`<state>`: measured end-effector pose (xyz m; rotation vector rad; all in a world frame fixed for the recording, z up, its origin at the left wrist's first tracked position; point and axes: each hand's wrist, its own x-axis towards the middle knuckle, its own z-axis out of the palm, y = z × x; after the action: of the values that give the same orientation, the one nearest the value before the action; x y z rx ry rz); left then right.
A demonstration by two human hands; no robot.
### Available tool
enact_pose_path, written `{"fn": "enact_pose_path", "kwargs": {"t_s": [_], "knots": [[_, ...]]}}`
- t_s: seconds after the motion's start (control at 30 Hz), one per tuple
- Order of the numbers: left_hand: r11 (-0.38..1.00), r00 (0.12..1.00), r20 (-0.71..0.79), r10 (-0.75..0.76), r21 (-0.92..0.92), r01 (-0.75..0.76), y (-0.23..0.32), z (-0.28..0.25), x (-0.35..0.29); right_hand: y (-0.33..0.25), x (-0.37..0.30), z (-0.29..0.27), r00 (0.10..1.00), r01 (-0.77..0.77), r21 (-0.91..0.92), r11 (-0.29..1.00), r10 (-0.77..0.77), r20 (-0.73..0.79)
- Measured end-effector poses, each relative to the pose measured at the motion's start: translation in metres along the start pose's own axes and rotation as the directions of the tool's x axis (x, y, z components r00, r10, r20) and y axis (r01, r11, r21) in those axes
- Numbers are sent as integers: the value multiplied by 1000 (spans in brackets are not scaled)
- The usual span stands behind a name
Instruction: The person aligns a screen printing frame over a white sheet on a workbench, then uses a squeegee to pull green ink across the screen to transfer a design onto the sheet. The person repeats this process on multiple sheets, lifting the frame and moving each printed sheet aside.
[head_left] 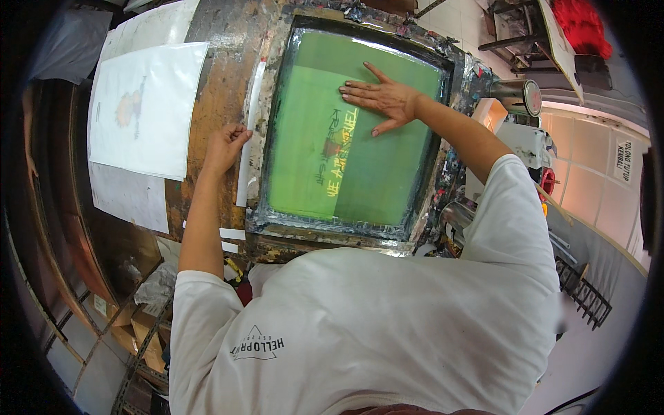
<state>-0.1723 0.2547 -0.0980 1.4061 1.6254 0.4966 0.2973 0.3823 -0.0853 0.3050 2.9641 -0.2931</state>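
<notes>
A screen-printing frame [271,131] with green mesh [304,97] lies flat on the worktable. Yellow and dark lettering with a small reddish motif marks the middle of the mesh. My right hand [389,100] is open, its fingers spread and laid on the upper part of the mesh. Along the frame's left side runs a narrow white strip [247,166]. My left hand [225,146] is closed in a pinch, fingertips at the strip's left edge. Whatever lies between those fingertips, if anything, is too small to make out.
Left of my hand, a white printed sheet [155,104] lies over other sheets on the stained wooden table [221,48]. Short white strips [232,234] lie near the table's front edge. Metal cans [523,97] and a pale container [490,114] crowd the right side.
</notes>
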Motion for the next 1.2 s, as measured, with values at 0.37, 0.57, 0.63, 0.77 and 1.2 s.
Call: {"fn": "enact_pose_path", "kwargs": {"t_s": [0.37, 0.57, 0.63, 0.77, 1.2], "knots": [[1000, 1000, 7, -23, 19, 23, -4, 0, 3, -4, -2, 2, 999, -47, -13, 999, 47, -5], [999, 1000, 12, -13, 44, 13, -3, -1, 2, -5, -3, 5, 998, -57, -16, 998, 56, -19], [999, 1000, 6, -2, 51, 2, -2, -1, 2, -5, -3, 6, 998, -58, -16, 998, 58, -21], [1000, 1000, -15, 21, -8, -21, -11, 2, 3, -11, 0, -1, 997, -67, -25, 997, 66, -49], [992, 992, 36, 123, -39, -122, -19, 1, 14, -278, 23, -12, 879, -389, 343, 855, 456, -141]]}}
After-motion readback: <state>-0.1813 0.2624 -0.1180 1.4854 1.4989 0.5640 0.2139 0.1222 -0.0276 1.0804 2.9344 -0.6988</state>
